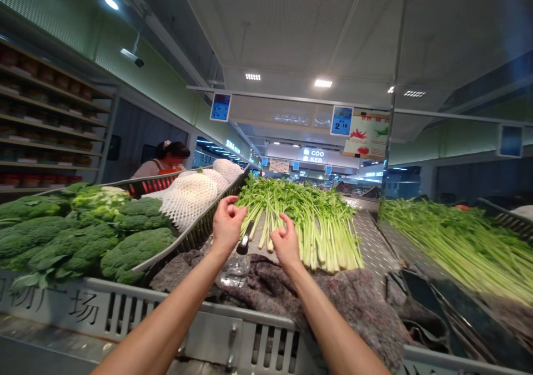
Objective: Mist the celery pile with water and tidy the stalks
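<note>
My left hand [228, 228] is raised near the left edge of the celery, its fingers curled in and its thumb close to the forefinger. Level with it, my right hand [287, 244] is in front of the stalks, also with bent fingers. Whatever either hand may hold is too small or hidden to make out. Between them lies a slim tool with a black handle [243, 245], close to a clear plastic container [234, 270]. The green celery [308, 219] is spread in a wide pile, leaves away from me. A grey-brown cloth [275, 286] lies crumpled below my hands.
Left stands a crate [187, 236] with broccoli [70, 236] and foam-netted produce [194, 194]. A grey slatted rail [266, 341] runs along the front. A mirror panel [453, 175] reflects celery at right. A person [164, 161] is beyond the crate. Price signs [342, 121] hang above.
</note>
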Demonstrator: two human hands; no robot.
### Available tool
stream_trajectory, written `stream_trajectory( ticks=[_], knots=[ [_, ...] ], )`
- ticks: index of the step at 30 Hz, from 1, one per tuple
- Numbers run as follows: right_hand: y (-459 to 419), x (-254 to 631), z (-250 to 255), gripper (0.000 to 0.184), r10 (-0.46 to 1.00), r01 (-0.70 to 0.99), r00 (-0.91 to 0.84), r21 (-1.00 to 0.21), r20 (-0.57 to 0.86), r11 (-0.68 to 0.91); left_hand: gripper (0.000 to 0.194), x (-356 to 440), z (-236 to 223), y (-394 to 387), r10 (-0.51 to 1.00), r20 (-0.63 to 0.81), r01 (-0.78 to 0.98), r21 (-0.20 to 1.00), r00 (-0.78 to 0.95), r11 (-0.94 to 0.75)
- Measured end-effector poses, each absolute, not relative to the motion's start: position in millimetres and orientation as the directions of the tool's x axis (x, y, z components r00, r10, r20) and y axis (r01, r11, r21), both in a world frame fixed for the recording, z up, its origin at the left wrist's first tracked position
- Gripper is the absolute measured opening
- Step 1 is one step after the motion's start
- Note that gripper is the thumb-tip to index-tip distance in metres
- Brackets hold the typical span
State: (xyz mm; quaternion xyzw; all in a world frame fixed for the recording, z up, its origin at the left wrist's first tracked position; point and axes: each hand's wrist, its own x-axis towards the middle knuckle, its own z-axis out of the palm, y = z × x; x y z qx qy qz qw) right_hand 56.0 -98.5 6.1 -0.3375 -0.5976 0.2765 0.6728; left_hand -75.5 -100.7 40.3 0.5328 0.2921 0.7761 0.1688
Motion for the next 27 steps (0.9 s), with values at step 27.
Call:
stream_trajectory(
  ticks=[27],
  knots=[
    [-183, 138, 13, 0.079, 0.574, -0.081, 0.210, -0.571, 0.791, 0.817, 0.089, -8, 25, -157, 0.660, 0.662, -0.363, 0.748, 0.355, -0.556]
  ],
)
